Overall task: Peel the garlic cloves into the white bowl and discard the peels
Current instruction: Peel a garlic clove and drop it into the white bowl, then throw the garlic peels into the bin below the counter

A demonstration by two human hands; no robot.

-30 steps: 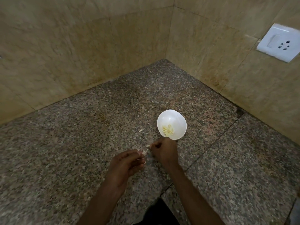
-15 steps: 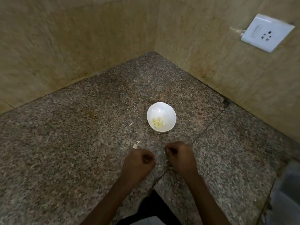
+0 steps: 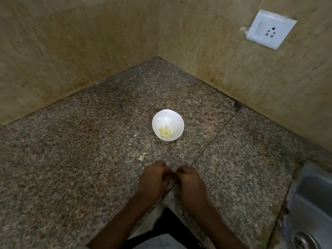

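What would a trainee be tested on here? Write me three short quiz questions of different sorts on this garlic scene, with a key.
1. True or false: the white bowl already holds peeled garlic cloves.
2. Multiple choice: the loose peel scrap on the granite counter lies (A) inside the bowl, (B) between the bowl and the hands, to the left, (C) in the sink.
3. Fill in: the left hand and right hand are curled with their fingers meeting over the counter's ______ edge.

Key: 1. true. 2. B. 3. near. Whether the hands hold a clove cannot be seen.
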